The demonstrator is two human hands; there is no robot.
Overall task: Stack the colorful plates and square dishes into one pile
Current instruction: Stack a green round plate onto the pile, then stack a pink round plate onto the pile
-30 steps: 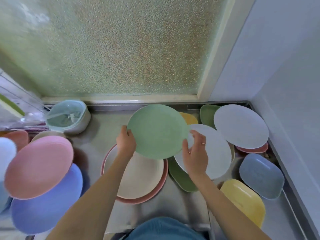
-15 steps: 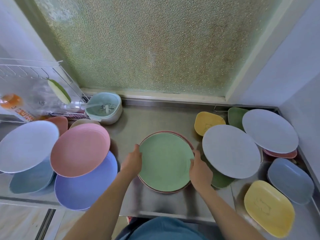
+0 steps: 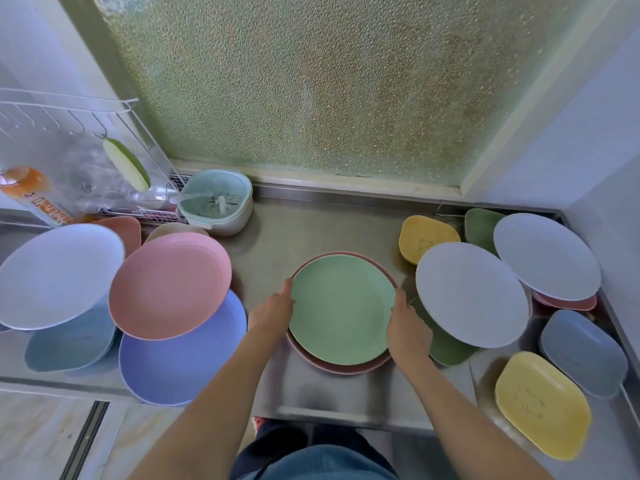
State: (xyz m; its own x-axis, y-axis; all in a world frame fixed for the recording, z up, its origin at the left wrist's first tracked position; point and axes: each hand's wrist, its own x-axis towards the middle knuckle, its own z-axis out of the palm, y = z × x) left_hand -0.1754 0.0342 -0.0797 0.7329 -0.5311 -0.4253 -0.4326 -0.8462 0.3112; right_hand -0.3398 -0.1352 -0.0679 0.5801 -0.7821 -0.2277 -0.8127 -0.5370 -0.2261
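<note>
A green round plate (image 3: 341,308) lies flat on top of a dusty-pink plate (image 3: 346,369) at the centre of the steel counter (image 3: 294,237). My left hand (image 3: 272,311) holds its left rim and my right hand (image 3: 407,329) holds its right rim. To the left are a pink plate (image 3: 169,285), a white plate (image 3: 59,275), a purple plate (image 3: 183,358) and a blue square dish (image 3: 69,344). To the right sit two white plates (image 3: 471,294) (image 3: 545,256), two yellow square dishes (image 3: 542,403) (image 3: 426,237), a grey-blue dish (image 3: 583,351) and a dark green dish (image 3: 446,348).
A pale green strainer basket (image 3: 216,206) stands at the back left beside a white wire rack (image 3: 69,150) and an orange bottle (image 3: 31,192). A frosted window closes the back and a wall the right. The counter's front edge runs just below the pile.
The green plate, held up in the air a second ago, has come down onto the cream and pink plates. Both hands stay at its rim.
</note>
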